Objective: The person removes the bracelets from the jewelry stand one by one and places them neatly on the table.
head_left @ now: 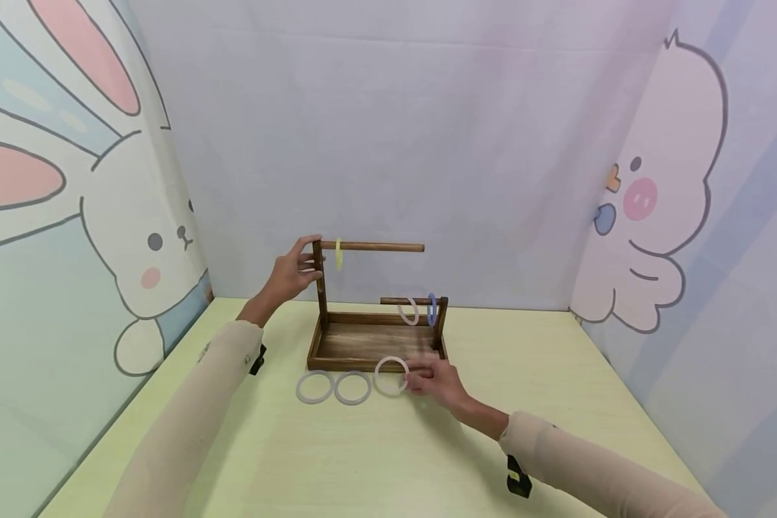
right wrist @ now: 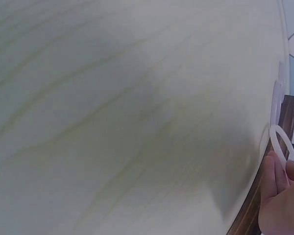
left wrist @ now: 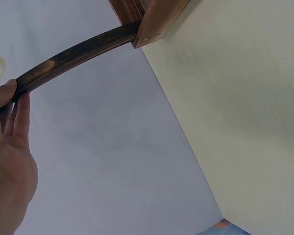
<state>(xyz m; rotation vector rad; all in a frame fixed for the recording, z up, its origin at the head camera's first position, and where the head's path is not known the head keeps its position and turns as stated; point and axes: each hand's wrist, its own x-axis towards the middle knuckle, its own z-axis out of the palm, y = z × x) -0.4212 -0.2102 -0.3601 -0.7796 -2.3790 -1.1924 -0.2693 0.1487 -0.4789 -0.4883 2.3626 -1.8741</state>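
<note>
A dark wooden stand [head_left: 314, 363] with a tray base has a tall post on the left and a short one on the right. My left hand [head_left: 288, 275] grips the top of the tall post [left wrist: 78, 54]. A yellow ring [head_left: 339, 255] hangs on the upper bar [head_left: 382, 247]. On the lower bar hang a blue ring [head_left: 432, 309] and a pale pinkish ring [head_left: 414, 319]. My right hand [head_left: 439, 383] pinches a white ring [head_left: 377, 375] at the tray's front edge; the right wrist view shows this ring [right wrist: 278, 142] between thumb and fingers.
Two pale rings lie flat side by side on the table [head_left: 362, 460], in front of the tray: one at the left [head_left: 298, 393] and another [head_left: 337, 393] beside it. Cloth walls with a rabbit [head_left: 123, 237] and a chick [head_left: 673, 144] enclose the table.
</note>
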